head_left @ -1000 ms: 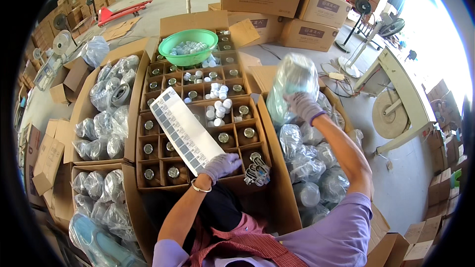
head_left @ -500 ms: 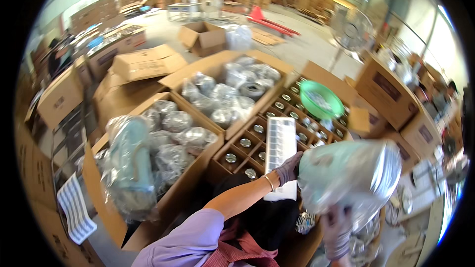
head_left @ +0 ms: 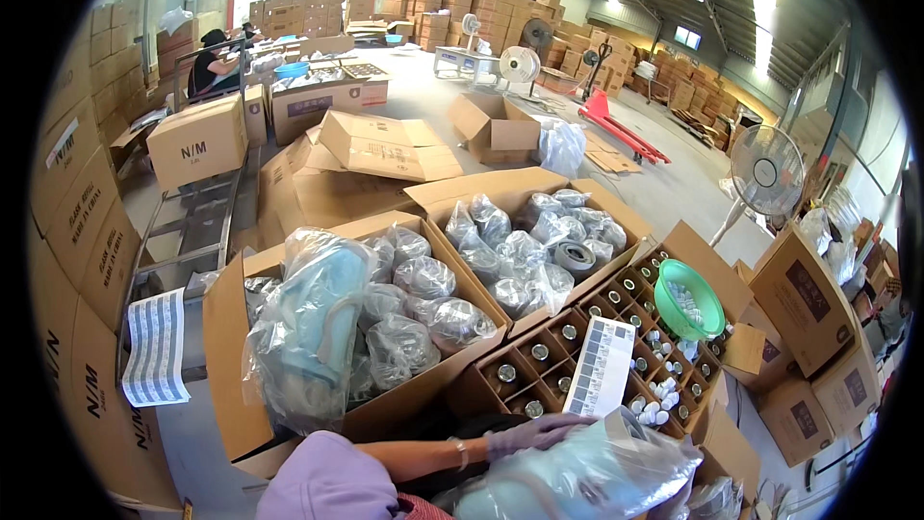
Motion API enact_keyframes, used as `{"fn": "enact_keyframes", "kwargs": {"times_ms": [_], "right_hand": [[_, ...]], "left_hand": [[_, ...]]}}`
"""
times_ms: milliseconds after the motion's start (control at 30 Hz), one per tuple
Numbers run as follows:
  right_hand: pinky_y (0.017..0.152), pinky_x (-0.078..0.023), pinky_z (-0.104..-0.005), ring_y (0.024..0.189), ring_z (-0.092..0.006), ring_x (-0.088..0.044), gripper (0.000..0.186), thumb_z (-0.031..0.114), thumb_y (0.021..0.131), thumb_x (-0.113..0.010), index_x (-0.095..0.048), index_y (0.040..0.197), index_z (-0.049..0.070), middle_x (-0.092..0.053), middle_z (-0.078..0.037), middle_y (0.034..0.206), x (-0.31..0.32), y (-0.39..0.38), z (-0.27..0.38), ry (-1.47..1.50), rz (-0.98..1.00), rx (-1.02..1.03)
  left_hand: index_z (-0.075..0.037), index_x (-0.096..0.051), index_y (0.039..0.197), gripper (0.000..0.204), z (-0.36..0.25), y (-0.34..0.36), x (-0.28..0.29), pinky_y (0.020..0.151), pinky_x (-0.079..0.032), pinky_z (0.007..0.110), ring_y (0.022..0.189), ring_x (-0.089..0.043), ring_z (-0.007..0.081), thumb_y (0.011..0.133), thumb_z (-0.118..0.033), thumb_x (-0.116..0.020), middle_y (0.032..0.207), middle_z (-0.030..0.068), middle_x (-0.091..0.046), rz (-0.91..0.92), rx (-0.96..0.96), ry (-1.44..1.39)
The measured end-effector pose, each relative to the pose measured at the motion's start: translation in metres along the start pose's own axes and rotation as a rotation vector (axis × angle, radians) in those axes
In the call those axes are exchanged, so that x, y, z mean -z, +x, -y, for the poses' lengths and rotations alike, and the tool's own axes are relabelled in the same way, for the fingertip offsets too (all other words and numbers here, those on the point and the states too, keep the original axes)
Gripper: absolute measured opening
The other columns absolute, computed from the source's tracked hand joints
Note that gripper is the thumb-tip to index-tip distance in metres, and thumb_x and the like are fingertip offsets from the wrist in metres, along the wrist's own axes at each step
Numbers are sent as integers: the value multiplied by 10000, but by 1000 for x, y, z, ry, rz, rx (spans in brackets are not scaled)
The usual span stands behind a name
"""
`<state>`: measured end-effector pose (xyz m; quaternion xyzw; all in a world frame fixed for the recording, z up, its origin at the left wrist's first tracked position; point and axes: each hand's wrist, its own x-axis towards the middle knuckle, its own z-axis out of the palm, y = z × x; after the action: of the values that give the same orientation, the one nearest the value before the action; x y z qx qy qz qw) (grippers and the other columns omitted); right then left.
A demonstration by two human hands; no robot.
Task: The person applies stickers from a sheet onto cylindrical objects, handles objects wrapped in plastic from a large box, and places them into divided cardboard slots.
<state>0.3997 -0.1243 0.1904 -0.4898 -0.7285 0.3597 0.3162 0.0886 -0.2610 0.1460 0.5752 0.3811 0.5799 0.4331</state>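
Note:
A light-blue item (head_left: 577,477) in a clear plastic bag lies across the lower middle, in front of me. My gloved left hand (head_left: 534,433) grips its upper side, fingertips partly hidden. My right hand is not visible. Just beyond is a divided carton (head_left: 500,395) of metal-capped bottles and white caps (head_left: 664,395), with a printed label sheet (head_left: 597,366) and a green basin (head_left: 688,299) on it. A similar bagged blue item (head_left: 318,323) rests in the open carton to the left, among bagged round objects (head_left: 423,274).
Another carton of bagged parts (head_left: 520,241), flattened cardboard (head_left: 375,144), a metal roller track (head_left: 173,250) with a hanging sheet (head_left: 154,347), stacked cartons (head_left: 87,327), a standing fan (head_left: 765,169) and a red pallet jack (head_left: 616,130) surround me. A co-worker (head_left: 212,67) sits at back left.
The view has swung left toward the hall. The bagged item in my right hand came from the right carton across to beside my left hand and is now lower; my right hand dropped from sight.

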Motion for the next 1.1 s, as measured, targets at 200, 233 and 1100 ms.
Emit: {"fn": "enact_keyframes", "kwargs": {"times_ms": [200, 233, 1100], "right_hand": [[604, -542, -370, 687, -271, -654, 457, 274, 803, -750, -610, 1211, 122, -610, -131, 1158, -57, -52, 10, -187, 99, 185], [604, -542, -372, 690, -273, -655, 464, 280, 800, -752, -609, 1213, 122, -607, -132, 1165, -66, -66, 12, -220, 139, 232], [606, -466, -266, 569, -128, -538, 280, 72, 915, -577, -504, 1165, -30, -576, -27, 700, -25, -77, 132, 242, 295, 64]], "left_hand": [[-21, -490, 1386, 421, -24, -91, 36, 1079, -375, 329, 1258, -493, 189, 1020, -228, -481, 1376, 117, -536, 108, 222, 97], [-19, -524, 1359, 391, -33, -92, 48, 1059, -403, 321, 1226, -525, 177, 1020, -209, -483, 1340, 111, -574, 173, 313, 95], [36, -630, 808, 671, -36, 75, 32, 1051, -395, 424, 1158, -585, 303, 1037, -475, -260, 875, 154, -662, -98, -28, -287]]}}
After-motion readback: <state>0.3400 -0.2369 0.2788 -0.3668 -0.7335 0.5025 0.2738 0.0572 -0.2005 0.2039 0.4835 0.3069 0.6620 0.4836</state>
